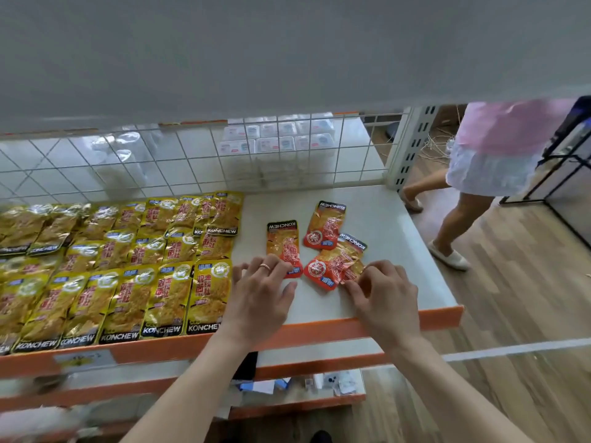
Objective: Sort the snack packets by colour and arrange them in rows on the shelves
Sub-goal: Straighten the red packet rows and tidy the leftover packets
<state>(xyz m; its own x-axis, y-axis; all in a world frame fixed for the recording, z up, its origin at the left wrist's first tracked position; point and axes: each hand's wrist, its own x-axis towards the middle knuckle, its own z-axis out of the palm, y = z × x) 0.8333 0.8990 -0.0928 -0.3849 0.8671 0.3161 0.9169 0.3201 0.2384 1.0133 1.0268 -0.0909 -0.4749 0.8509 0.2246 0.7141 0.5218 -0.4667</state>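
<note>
Yellow snack packets (128,266) lie in rows across the left part of the white shelf (399,282). To their right lie a few orange packets: one (283,243) under the fingertips of my left hand (262,292), one (326,225) farther back, and a crumpled pair (332,266) at the front. My left hand lies flat with its fingers spread, touching the near end of the left orange packet. My right hand (383,295) has its fingers curled and pinches the right edge of the crumpled orange packet.
A white wire grid (204,161) backs the shelf, with white boxes (275,139) behind it. The shelf has an orange front edge (319,330); lower shelves show below. A person in pink and white (492,161) walks on the wooden floor at the right.
</note>
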